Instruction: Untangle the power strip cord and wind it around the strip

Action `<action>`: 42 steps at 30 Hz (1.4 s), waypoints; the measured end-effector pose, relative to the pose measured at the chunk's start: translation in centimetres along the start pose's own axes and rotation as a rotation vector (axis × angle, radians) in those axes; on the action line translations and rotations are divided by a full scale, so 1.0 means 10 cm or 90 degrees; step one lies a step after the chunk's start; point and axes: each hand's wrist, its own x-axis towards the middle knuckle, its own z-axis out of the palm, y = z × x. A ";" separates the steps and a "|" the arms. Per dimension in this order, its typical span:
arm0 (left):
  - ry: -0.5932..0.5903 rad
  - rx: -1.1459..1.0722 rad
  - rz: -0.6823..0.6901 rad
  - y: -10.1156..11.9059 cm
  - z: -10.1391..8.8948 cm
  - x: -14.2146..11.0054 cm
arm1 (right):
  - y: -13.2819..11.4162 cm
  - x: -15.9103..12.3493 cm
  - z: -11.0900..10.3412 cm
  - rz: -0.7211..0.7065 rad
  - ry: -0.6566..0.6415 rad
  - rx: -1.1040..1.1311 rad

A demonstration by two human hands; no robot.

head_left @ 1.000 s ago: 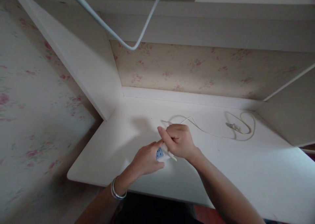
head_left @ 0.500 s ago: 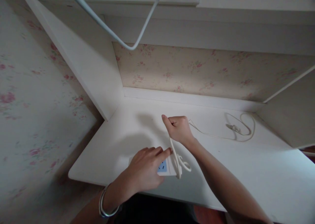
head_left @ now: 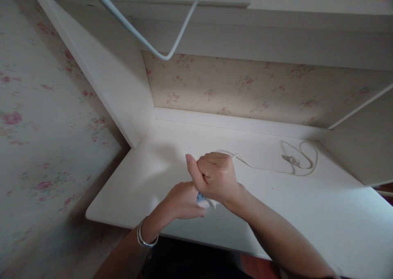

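Observation:
My left hand (head_left: 184,201), a bracelet on its wrist, is closed over a white power strip (head_left: 202,204) with blue sockets. Most of the strip is hidden beneath my two hands. Above its right end my right hand (head_left: 216,176) makes a fist, thumb pointing up and left, around the strip's white cord (head_left: 236,156). A short piece of cord shows below the fist, by the strip. From behind my right hand the cord runs right across the desk to a loose loop with a plug (head_left: 291,160).
The white desk (head_left: 123,189) has a rounded front left corner. A side panel (head_left: 107,66) rises at the left, and a cabinet overhangs the back. A pale bent rod or cable (head_left: 166,57) hangs in front of the cabinet. Floral wallpaper (head_left: 245,86) covers the back wall.
My right hand has come down and nearer, now covering the strip's right end. My left hand and the power strip have shifted slightly upward. The plug stays where it was.

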 end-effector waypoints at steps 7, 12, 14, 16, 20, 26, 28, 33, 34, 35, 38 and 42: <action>0.056 0.092 0.074 0.25 -0.28 -0.27 | 0.52 -0.01 0.18 0.255 -0.047 -0.020; 0.094 0.124 0.110 0.38 -0.42 -0.42 | 0.60 -0.19 0.31 0.388 -0.066 0.096; 0.112 0.115 0.114 0.39 -0.43 -0.45 | 0.60 -0.28 0.35 0.446 -0.059 0.134; 0.121 0.104 0.125 0.38 -0.43 -0.46 | 0.60 -0.38 0.38 0.486 -0.067 0.168; 0.187 0.110 0.112 0.32 -0.41 -0.43 | 0.62 -0.61 0.46 0.539 -0.109 0.178; 0.299 0.126 0.008 0.18 -0.42 -0.22 | 0.57 -0.96 0.43 0.399 -0.310 0.072; 0.328 0.158 -0.028 0.12 -0.43 -0.11 | 0.49 -1.03 0.38 0.372 -0.354 0.020; 0.382 0.260 -0.134 -0.04 -0.45 0.14 | 0.33 -1.11 0.15 0.207 -0.426 -0.112; 0.376 0.277 -0.145 -0.06 -0.44 0.18 | 0.31 -1.10 0.09 0.170 -0.411 -0.118; 0.364 0.292 -0.149 -0.07 -0.42 0.20 | 0.31 -1.08 0.04 0.134 -0.385 -0.124; 0.317 0.325 -0.130 -0.08 -0.35 0.24 | 0.35 -0.97 -0.11 0.058 -0.268 -0.152; 0.265 0.327 -0.101 -0.05 -0.22 0.25 | 0.44 -0.75 -0.26 0.016 -0.145 -0.174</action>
